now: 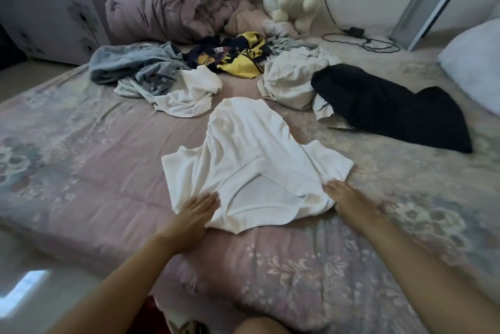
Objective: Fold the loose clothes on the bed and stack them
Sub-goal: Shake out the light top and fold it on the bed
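On the bed (pixel 81 160), white T-shirt (pixel 251 160) lies between flat, unclenched left hand (pixel 192 212) and right hand (pixel 346 198).

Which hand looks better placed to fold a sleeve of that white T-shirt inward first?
Probably the right hand: its fingertips already rest on the spread white cotton T-shirt just below the flat right sleeve. The left hand lies at the shoulder near the collar, where its sleeve looks bunched.

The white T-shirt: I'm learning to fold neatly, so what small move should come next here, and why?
Probably fold one sleeve side inward toward the middle. The white T-shirt lies spread on the bed, collar toward the person, with the left hand and the right hand resting flat at its near shoulders. Both sleeves stick out sideways, so narrowing the shirt looks like the natural first fold.
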Action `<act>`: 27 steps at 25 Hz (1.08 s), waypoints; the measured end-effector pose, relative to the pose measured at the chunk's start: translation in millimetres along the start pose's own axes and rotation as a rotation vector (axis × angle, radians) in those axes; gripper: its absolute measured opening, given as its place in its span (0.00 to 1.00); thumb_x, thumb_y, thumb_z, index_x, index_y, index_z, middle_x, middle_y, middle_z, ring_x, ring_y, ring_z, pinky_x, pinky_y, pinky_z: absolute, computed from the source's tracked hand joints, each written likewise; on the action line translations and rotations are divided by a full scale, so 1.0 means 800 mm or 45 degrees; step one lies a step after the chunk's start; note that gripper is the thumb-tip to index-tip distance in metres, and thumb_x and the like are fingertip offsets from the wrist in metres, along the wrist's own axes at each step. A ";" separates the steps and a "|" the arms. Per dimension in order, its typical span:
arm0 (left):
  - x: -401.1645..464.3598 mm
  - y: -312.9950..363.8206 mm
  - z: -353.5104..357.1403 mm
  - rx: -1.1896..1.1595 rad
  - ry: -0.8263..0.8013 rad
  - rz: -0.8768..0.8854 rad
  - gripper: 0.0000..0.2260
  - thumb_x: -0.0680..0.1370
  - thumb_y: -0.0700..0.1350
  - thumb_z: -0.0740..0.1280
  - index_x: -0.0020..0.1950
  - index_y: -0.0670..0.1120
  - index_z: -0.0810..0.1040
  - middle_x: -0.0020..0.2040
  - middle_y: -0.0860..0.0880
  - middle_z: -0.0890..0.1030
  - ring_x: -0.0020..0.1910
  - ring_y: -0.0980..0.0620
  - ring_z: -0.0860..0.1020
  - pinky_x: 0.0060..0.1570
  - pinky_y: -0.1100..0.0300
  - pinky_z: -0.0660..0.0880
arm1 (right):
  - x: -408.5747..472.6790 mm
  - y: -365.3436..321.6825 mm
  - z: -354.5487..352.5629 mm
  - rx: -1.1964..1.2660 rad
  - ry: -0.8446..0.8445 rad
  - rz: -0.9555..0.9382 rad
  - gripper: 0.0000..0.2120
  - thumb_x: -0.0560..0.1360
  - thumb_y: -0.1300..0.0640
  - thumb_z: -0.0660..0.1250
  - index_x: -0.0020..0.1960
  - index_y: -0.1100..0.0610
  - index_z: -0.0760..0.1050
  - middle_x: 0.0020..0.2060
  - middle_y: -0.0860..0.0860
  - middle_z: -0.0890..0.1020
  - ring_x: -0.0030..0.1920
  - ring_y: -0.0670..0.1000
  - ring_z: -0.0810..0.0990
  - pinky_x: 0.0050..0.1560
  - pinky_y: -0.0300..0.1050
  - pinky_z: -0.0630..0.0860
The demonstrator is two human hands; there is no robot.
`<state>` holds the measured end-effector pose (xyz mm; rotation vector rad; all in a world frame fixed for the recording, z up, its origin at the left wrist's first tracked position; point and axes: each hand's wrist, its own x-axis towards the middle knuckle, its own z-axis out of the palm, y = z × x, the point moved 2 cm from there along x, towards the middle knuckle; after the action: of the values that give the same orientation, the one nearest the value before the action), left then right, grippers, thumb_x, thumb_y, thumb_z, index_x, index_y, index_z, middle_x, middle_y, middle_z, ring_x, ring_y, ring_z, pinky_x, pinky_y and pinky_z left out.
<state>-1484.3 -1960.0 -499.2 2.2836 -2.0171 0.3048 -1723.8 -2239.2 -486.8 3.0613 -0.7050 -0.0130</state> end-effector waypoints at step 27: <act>0.171 0.264 0.008 0.139 -0.416 0.040 0.20 0.80 0.42 0.51 0.69 0.40 0.71 0.70 0.41 0.71 0.70 0.47 0.68 0.63 0.52 0.70 | 0.025 0.094 0.003 1.097 0.119 1.103 0.20 0.73 0.57 0.70 0.62 0.64 0.74 0.58 0.60 0.78 0.57 0.59 0.77 0.53 0.44 0.72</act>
<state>-1677.1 -2121.5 -493.2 2.5096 -2.2359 0.0445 -1738.9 -2315.7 -489.5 3.0006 -2.4714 0.5533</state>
